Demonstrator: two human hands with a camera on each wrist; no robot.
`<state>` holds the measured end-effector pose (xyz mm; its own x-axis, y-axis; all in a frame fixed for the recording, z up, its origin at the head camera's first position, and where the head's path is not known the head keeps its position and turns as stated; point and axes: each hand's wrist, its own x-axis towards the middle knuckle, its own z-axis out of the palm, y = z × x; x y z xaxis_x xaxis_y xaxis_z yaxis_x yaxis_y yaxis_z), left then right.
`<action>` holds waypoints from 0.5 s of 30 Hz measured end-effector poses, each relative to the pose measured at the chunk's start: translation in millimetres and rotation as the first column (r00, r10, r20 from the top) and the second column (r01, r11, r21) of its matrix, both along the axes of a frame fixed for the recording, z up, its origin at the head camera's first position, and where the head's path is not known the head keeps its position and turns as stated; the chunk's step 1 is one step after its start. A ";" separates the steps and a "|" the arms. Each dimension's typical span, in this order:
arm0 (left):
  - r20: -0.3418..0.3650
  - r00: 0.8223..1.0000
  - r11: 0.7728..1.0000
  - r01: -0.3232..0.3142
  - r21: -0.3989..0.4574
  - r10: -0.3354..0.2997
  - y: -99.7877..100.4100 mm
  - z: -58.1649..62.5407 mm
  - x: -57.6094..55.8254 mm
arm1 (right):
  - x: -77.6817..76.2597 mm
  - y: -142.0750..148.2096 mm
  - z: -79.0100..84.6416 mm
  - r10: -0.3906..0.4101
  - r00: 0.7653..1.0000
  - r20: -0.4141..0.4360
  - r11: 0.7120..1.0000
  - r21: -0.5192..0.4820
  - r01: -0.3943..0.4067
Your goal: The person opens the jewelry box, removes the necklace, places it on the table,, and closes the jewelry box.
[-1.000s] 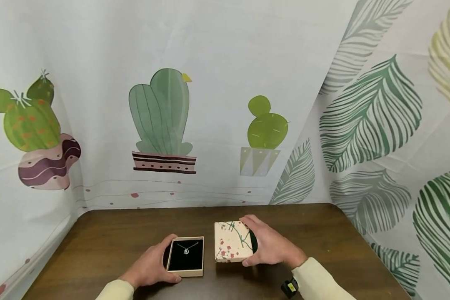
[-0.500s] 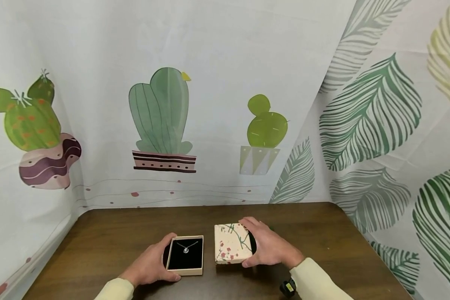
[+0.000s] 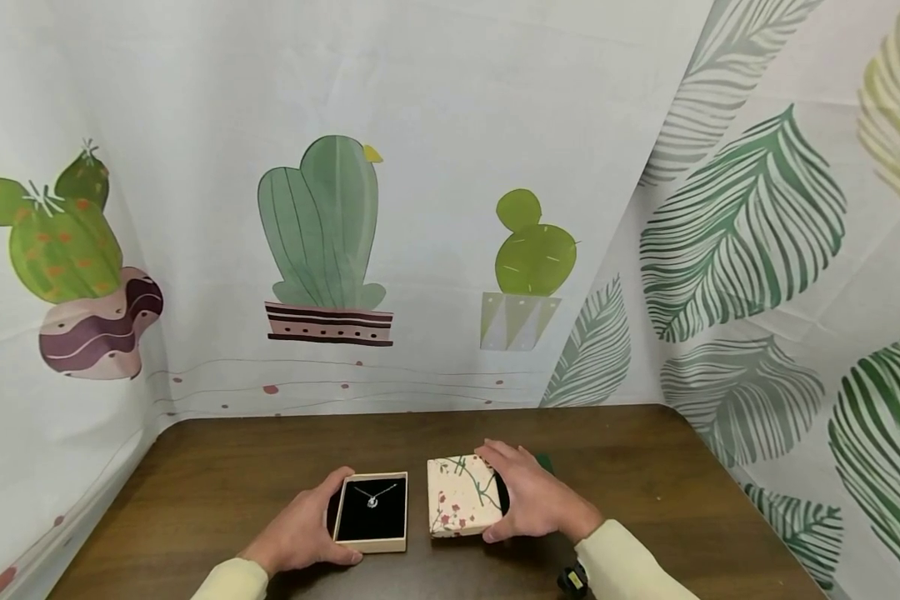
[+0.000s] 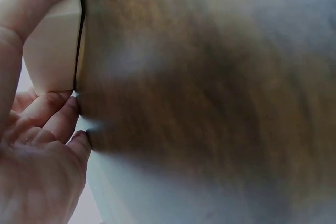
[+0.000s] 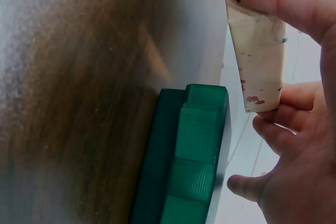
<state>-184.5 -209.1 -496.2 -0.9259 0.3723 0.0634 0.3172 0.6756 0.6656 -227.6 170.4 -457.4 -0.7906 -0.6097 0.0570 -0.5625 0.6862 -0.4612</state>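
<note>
Left sleeve (image 3: 232,581), pale yellow, runs in from the near edge to the left hand (image 3: 300,529). Left hand grasps the box (image 3: 378,546) by its left side, thumb at the near edge, index finger at the far edge. Box is open, sits on the table (image 3: 270,450) just right of the left palm; left wrist view shows its plain beige wall between thumb and fingers. Inside: black pad (image 3: 371,527), with a necklace (image 3: 372,502) on it, thin chain plus one clear pendant. Small gap, then the lid (image 3: 457,500), cream with red flowers and green stems, printed face up, left of the right palm. Right hand (image 3: 532,496) grasps the lid by its right side, thumb near, fingers far; can't tell if the lid touches the table. Green block (image 5: 191,156), ribbed on one face, stands on the table near the right hand, apart from the fingers; in the head view only a bit shows past the knuckles. Black device (image 3: 572,579) is by the right wrist, mostly cut off, next to the right sleeve (image 3: 630,562), also pale yellow. Cloth (image 3: 442,208) with cactus and leaf prints hangs beyond both hands.
</note>
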 end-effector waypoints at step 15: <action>-0.007 1.000 1.000 0.025 0.013 -0.024 -2.1 -0.9 -1.8 | -1.9 -1.6 -7.1 0.005 1.000 -0.021 0.998 0.055 -0.003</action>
<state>-186.2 -211.1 -497.0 -0.9161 0.3940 0.0750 0.3382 0.6585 0.6723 -229.5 168.9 -464.5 -0.7871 -0.6156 0.0396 -0.5744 0.7080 -0.4109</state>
